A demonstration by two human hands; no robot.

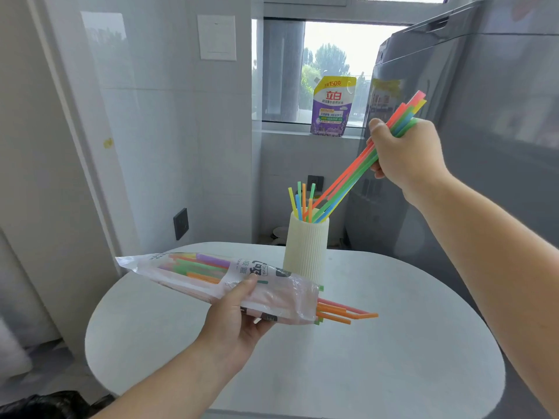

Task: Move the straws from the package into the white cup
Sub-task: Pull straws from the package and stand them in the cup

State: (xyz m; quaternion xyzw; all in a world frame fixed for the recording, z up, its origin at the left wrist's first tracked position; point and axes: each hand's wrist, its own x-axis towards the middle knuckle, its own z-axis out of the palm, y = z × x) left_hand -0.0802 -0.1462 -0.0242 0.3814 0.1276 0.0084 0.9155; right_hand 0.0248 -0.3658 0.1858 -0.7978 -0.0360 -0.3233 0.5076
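A ribbed white cup (305, 246) stands upright at the far side of the round white table (393, 343). Several coloured straws (299, 201) stick up out of it. My right hand (408, 152) is shut on a bundle of straws (348, 186) that slants down to the left, its lower ends inside the cup's mouth. My left hand (239, 322) grips a clear plastic straw package (211, 276) from below, held level above the table. Orange and red straws (341, 313) poke out of the package's open right end.
A large grey appliance (484, 116) stands close on the right behind my right arm. A purple and yellow detergent pouch (332, 107) sits on the window sill. White walls with a dark socket (181, 223) lie to the left. A black bag (45, 403) lies bottom left.
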